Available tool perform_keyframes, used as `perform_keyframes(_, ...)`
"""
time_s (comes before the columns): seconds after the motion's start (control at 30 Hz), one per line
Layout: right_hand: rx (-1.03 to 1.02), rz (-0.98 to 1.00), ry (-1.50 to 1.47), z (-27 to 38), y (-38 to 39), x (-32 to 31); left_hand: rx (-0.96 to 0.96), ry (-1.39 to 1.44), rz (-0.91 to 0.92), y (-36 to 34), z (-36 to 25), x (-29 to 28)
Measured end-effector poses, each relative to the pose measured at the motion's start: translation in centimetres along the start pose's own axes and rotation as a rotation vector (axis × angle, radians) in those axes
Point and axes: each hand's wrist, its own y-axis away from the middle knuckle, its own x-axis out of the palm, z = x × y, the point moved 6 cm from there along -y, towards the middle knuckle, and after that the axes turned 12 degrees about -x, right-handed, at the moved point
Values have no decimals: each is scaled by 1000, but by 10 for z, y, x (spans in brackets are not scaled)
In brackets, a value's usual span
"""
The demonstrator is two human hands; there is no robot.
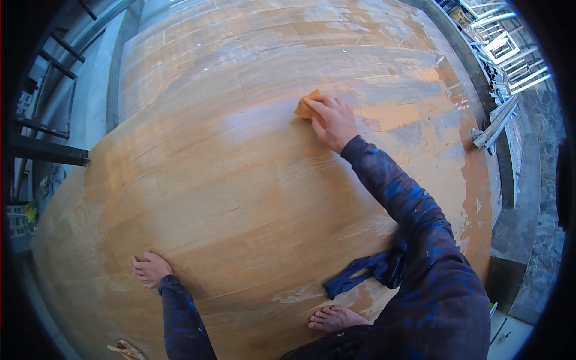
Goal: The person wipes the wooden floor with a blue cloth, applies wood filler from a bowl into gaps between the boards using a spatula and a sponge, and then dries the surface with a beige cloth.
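Big wood-panel floor (pixel 252 198), mid rub-down w/ orange pad (pixel 305 107) gripped under right hand (pixel 333 121), left hand (pixel 150 268) flat, empty, bracing; next prob needs fresh patch, steady pressure.

The right hand (pixel 333 122) presses an orange cloth (pixel 306 108) on the wooden floor (pixel 240 192); the left hand (pixel 150 268) lies flat.

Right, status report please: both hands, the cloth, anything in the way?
Right hand pressing orange cloth on wooden panel. Left hand flat on panel, empty. Blue rag by bare foot, clear of cloth.
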Motion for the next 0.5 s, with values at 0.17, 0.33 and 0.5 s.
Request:
perform_keyframes(0.17,-123,31,-259,107,47,36,73,94,12,4,-2,7)
perform_keyframes(0.33,-125,-20,-192,129,32,50,75,291,269,-26,21,2)
perform_keyframes(0.5,-124,-23,-118,132,33,72,288,566,1033,15,51,-54)
